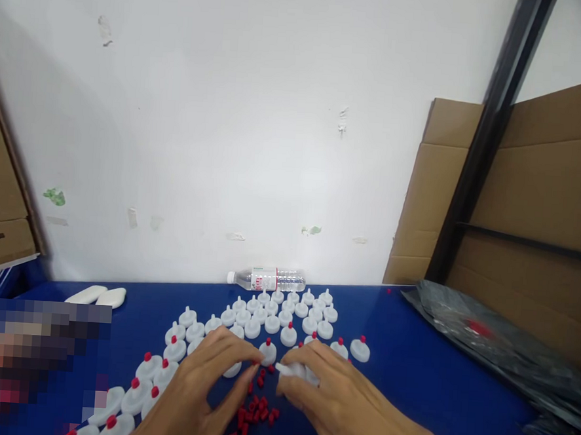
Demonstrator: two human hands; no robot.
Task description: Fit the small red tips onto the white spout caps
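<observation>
My right hand (333, 394) is closed round a white nozzle cap (295, 370), a round lid whose narrow spout points left. Opposite it, my left hand (207, 373) is closed, thumb and forefinger pinching a small red tip cap (255, 362) that is mostly hidden. Loose red tip caps (258, 409) lie in a pile on the blue table between my hands. Beyond them stand many white nozzle caps with bare spouts (272, 323). Others, at the left and right, wear red tips, such as one nozzle cap (360, 350) at the right.
A clear plastic bottle (267, 280) lies against the wall at the table's back. Two white oval objects (111, 298) rest at the back left. Dark plastic sheeting (469, 353) covers the right side, by cardboard (542, 193) and a black post (476, 150). The lower left corner is blurred out.
</observation>
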